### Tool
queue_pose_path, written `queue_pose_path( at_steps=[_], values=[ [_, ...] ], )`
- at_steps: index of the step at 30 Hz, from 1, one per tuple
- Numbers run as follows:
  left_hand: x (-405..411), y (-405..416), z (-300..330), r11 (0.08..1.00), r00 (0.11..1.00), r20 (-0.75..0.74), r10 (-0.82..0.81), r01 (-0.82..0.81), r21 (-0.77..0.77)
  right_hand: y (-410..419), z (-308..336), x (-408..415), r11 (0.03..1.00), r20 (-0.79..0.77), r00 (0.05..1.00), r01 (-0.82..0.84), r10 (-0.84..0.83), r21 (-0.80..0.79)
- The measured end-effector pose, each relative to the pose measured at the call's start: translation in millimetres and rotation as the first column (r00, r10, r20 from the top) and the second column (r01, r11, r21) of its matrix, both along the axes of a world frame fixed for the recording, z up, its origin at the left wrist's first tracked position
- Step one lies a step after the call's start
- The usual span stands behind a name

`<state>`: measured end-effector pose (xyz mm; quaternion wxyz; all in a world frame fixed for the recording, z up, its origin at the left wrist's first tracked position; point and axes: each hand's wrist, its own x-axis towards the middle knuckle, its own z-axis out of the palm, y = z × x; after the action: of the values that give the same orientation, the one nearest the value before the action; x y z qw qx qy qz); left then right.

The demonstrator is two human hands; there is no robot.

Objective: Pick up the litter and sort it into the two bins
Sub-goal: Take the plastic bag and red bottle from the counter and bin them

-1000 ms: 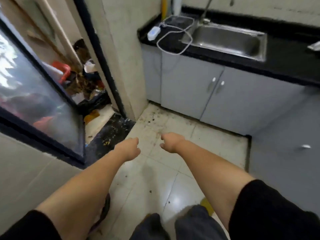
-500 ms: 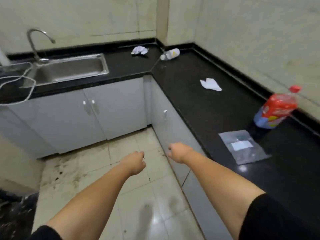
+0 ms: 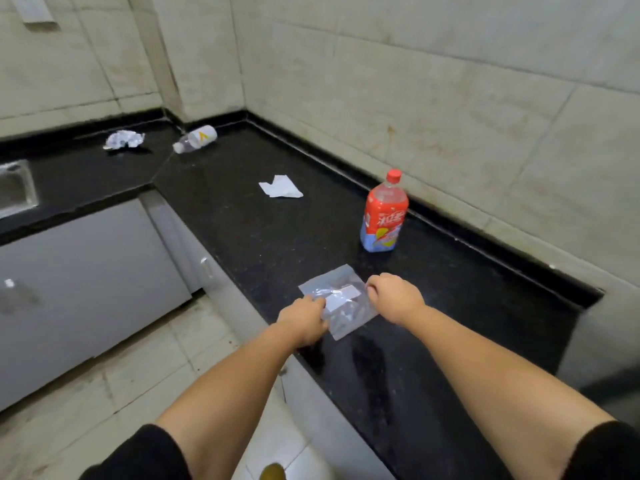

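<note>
A clear plastic bag (image 3: 341, 303) with a white label lies crumpled on the black counter (image 3: 242, 230), near its front edge. My left hand (image 3: 304, 322) is closed on the bag's left edge, and my right hand (image 3: 394, 297) is closed on its right edge. Other litter on the counter: an upright red-labelled bottle (image 3: 382, 216) by the wall, a flat white paper (image 3: 281, 188), a clear bottle (image 3: 195, 138) lying in the corner, and a crumpled wrapper (image 3: 123, 139). No bin is in view.
The counter turns an L-shaped corner under tiled walls. A steel sink (image 3: 15, 188) shows at the far left. Grey cabinet doors (image 3: 86, 271) stand below the counter, above a stained tile floor (image 3: 145, 375).
My view has swung right from the doorway and sink to the counter. Both hands rose from over the floor to the plastic bag and closed on its two edges; the bag now looks crumpled.
</note>
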<state>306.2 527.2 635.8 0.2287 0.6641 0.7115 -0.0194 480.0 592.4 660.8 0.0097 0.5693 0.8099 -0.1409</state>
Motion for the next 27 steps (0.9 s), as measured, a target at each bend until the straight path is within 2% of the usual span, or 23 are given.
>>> queue_pose_path(
  at_steps=[5, 9, 13, 17, 23, 27],
  values=[
    [24.5, 44.3, -19.1, 0.996, 0.996, -0.024, -0.089, 0.088, -0.023, 67.2, 36.9, 25.6, 0.979, -0.059, 0.992, 0.119, -0.111, 0.166],
    [28.4, 76.4, -38.6, 0.978, 0.985, -0.056, -0.163, 0.154, -0.141, 124.3, 68.3, 21.5, 0.944, -0.116, 0.979, 0.193, -0.167, 0.269],
    [27.6, 100.4, -53.4, 0.947, 0.965, -0.063, -0.253, 0.233, -0.221, 172.9, 78.5, 1.1, 0.942, -0.191, 0.965, 0.223, -0.178, 0.251],
    [27.6, 123.0, -53.2, 0.944, 0.943, -0.121, -0.31, 0.29, -0.154, 202.0, 70.2, -13.2, 0.957, -0.066, 0.983, 0.181, -0.17, 0.227],
    [21.3, 129.4, -54.2, 0.96, 0.932, -0.232, -0.279, 0.262, -0.101, 207.5, 58.9, -13.7, 0.949, -0.107, 0.981, 0.182, -0.159, 0.256],
    [8.7, 120.4, -50.5, 0.986, 0.981, -0.116, -0.156, 0.148, -0.074, 187.9, 62.6, -9.3, 0.951, -0.107, 0.986, 0.156, -0.131, 0.269]
  ],
)
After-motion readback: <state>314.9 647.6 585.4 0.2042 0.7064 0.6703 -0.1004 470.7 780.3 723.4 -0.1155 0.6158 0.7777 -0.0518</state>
